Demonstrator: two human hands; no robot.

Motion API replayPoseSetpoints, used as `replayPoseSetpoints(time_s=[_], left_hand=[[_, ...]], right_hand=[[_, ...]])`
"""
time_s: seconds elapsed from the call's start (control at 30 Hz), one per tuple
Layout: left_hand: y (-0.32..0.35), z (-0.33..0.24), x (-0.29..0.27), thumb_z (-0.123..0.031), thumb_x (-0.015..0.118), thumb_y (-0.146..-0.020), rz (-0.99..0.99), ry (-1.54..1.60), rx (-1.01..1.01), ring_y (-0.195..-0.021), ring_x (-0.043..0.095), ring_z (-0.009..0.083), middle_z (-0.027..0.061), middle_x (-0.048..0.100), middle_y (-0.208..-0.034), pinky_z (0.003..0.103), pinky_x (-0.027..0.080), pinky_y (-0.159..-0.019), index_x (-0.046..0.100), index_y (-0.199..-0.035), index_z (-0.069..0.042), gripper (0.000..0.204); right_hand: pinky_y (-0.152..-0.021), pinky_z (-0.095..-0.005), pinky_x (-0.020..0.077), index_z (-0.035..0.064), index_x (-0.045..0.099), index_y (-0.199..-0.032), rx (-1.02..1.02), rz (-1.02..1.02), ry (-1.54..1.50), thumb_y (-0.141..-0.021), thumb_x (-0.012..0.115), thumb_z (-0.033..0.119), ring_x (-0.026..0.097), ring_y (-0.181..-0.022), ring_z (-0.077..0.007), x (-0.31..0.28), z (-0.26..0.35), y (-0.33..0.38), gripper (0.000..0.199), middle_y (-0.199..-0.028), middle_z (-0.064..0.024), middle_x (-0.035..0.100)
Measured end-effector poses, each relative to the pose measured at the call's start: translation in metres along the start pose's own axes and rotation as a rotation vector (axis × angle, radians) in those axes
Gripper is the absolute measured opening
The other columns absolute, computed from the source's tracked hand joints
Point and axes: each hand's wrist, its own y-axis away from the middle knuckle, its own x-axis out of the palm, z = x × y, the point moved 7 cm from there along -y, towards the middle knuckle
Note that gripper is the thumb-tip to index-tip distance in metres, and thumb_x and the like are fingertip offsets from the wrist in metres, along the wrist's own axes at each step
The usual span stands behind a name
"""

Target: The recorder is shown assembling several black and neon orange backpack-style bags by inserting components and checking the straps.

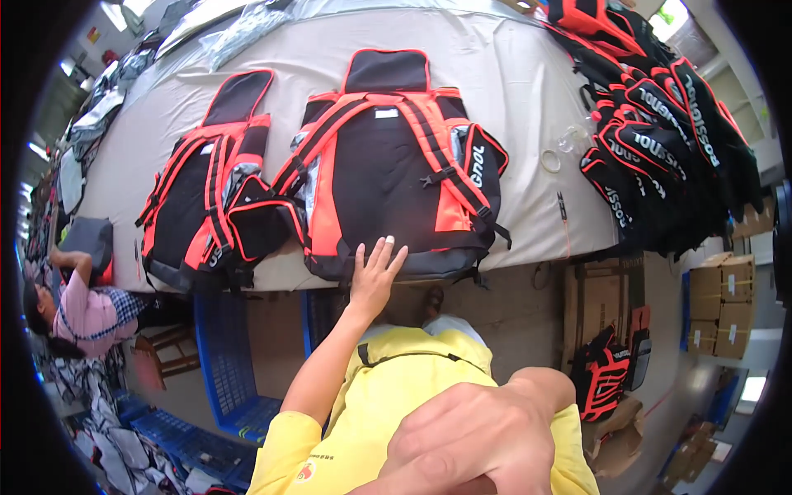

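Left hand [375,276] lies flat, fingers spread open, on the bottom edge of the black-and-orange backpack [392,169] at centre frame on the table [528,91]; nothing gripped. Right hand [478,441], lower centre close to the camera, is curled shut, seemingly on nothing. Best to press evenly so the pack stays square, clear of the second backpack [210,177] left of it.

The backpack [388,165] is matt woven cloth with plastic buckles, lying on a smooth beige cloth-covered table [528,91].
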Motion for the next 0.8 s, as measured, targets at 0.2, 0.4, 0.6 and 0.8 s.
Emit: replayPoseSetpoints(time_s=[0.2, 0.4, 0.6, 0.8], left_hand=[[0.0, 0.0, -0.013, -0.002, 0.063, -0.088, -0.01, 0.036, -0.096, -0.153, 0.044, 0.0288, 0.0135, 0.051, -0.161, 0.058, 0.025, -0.126, 0.055, -0.156, -0.02, 0.071], [0.01, -0.006, 0.002, -0.003, 0.058, -0.09, -0.089, 0.235, -0.234, -0.156, 0.042, 0.0263, 0.0106, 0.05, -0.164, 0.055, 0.022, -0.129, 0.056, -0.156, -0.022, 0.069], [-0.004, -0.009, -0.001, -0.012, 0.061, -0.093, -0.019, 0.148, -0.249, -0.158, 0.038, 0.0272, 0.0129, 0.045, -0.167, 0.054, 0.023, -0.129, 0.053, -0.157, -0.019, 0.065], [-0.029, 0.083, -0.093, -0.026, 0.08, -0.089, -0.276, 0.421, -0.398, -0.142, 0.054, 0.0369, 0.0184, 0.065, -0.139, 0.056, 0.038, -0.122, 0.067, -0.133, -0.004, 0.051]], right_hand=[[-0.073, -0.0424, 0.0605, 0.0253, 0.074, -0.139, -0.674, -0.217, 0.152, -0.105, 0.069, 0.021, 0.076, -0.081, -0.0421, -0.026, 0.018, -0.015, 0.034, -0.115, -0.046, 0.067], [-0.084, -0.0364, 0.0603, -0.0022, 0.07, -0.118, 0.353, 0.023, 0.769, -0.09, 0.064, -0.015, 0.076, -0.094, -0.032, -0.159, -0.029, 0.026, 0.031, -0.111, -0.0207, 0.077], [-0.123, -0.0539, 0.0315, 0.0086, 0.056, -0.153, 0.815, 0.037, 2.252, -0.103, 0.067, 0.041, 0.04, -0.153, -0.0344, -0.421, -0.135, 0.162, 0.061, -0.156, -0.0164, 0.055], [-0.125, -0.0549, 0.0288, 0.0081, 0.064, -0.146, 0.843, 0.061, 2.235, -0.107, 0.059, 0.039, 0.044, -0.153, -0.0328, -0.452, -0.154, 0.189, 0.05, -0.155, -0.0156, 0.058]])
